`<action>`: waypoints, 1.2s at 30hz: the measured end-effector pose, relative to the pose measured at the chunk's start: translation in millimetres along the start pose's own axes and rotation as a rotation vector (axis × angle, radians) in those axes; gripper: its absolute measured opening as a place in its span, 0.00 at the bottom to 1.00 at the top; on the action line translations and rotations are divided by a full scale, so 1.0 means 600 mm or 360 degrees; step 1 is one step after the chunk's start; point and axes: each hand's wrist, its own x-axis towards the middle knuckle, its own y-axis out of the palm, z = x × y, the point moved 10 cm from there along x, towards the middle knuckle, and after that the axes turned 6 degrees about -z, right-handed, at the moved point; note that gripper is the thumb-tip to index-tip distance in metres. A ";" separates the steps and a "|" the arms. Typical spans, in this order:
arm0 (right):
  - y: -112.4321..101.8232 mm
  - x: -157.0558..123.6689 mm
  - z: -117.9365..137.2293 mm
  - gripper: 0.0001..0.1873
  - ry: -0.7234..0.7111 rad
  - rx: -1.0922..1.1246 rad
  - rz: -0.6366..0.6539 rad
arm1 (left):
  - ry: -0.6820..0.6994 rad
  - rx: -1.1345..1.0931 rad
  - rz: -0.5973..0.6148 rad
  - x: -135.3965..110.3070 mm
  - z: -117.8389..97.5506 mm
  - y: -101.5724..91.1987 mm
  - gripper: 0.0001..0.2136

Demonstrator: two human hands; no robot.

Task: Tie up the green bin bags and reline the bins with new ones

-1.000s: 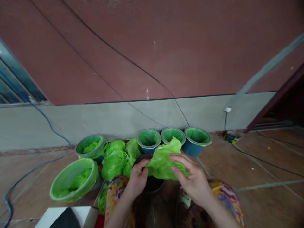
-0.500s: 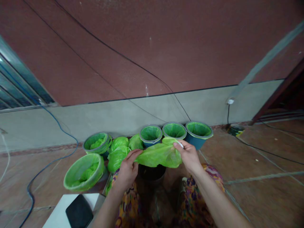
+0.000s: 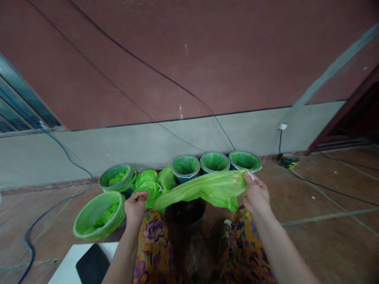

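Note:
A thin light-green plastic bag [image 3: 204, 187] is stretched sideways above my knees. My right hand [image 3: 257, 193] pinches its right end, where a small white piece shows at the fingers. My left hand [image 3: 136, 206] is beyond the bag's left end, fingers curled together; a gap seems to lie between them and the bag, and anything small inside is hidden. Below the bag a dark bucket [image 3: 186, 217] stands between my legs. Bunched green bags [image 3: 148, 185] lie behind, near my left hand.
Along the wall stand three lined buckets: left [image 3: 185, 165], middle [image 3: 214, 161] and right [image 3: 245, 159]. At left are another lined bucket [image 3: 117, 177] and a wide green-lined tub [image 3: 99, 215]. A black phone [image 3: 93, 264] lies on a white surface [image 3: 63, 266]. A blue hose [image 3: 59, 209] crosses the floor.
My hands have moved apart, the left one leftward and the right one rightward. The green bag is drawn out longer, and its left end is now clear of my left fingers.

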 end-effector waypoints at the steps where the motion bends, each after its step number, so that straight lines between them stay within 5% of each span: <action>1: 0.004 -0.009 -0.005 0.15 0.0027 0.0008 -0.0003 | -0.0059 0.0000 -0.0110 0.002 0.000 -0.009 0.11; 3: 0.032 -0.040 -0.020 0.16 0.0049 -0.0080 0.0113 | -0.0050 -0.0043 -0.0217 -0.013 -0.033 -0.012 0.12; 4: 0.055 -0.062 -0.028 0.17 0.0023 -0.0196 0.0242 | 0.0001 -0.0155 -0.0125 -0.030 -0.064 0.004 0.14; 7: 0.144 -0.158 -0.051 0.20 -0.0287 -0.0704 0.0824 | 0.0063 -0.0497 0.0558 -0.113 -0.167 0.094 0.22; 9: 0.194 -0.232 -0.065 0.25 -0.0562 -0.0943 0.1240 | 0.0112 -0.0566 0.0838 -0.164 -0.219 0.132 0.23; 11: 0.215 -0.283 -0.077 0.29 -0.0724 -0.1086 0.1486 | 0.0142 -0.0452 0.0849 -0.181 -0.232 0.143 0.20; 14: 0.215 -0.305 -0.090 0.28 -0.0773 -0.1215 0.1639 | 0.0069 -0.0295 0.0795 -0.167 -0.200 0.144 0.13; 17: 0.190 -0.272 -0.106 0.24 -0.0740 -0.1377 0.1562 | 0.0050 -0.0159 0.0674 -0.138 -0.161 0.125 0.13; 21: 0.122 -0.166 -0.126 0.21 -0.0700 -0.1780 0.0988 | 0.0272 -0.0043 0.0401 -0.108 -0.157 0.079 0.14; 24: 0.071 -0.106 -0.132 0.26 -0.0665 -0.2047 0.0705 | 0.0447 0.0044 0.0262 -0.092 -0.164 0.048 0.14; 29: 0.001 -0.052 -0.125 0.36 -0.0462 -0.2263 0.0434 | 0.0441 0.0083 0.0129 -0.063 -0.148 0.017 0.15; 32: 0.025 -0.054 -0.108 0.35 -0.0624 -0.2100 0.0526 | 0.0475 0.0045 0.0214 -0.065 -0.153 0.027 0.15; 36: 0.124 -0.095 -0.100 0.35 -0.0902 -0.1793 0.1053 | 0.0601 0.0017 0.0404 -0.091 -0.188 0.055 0.14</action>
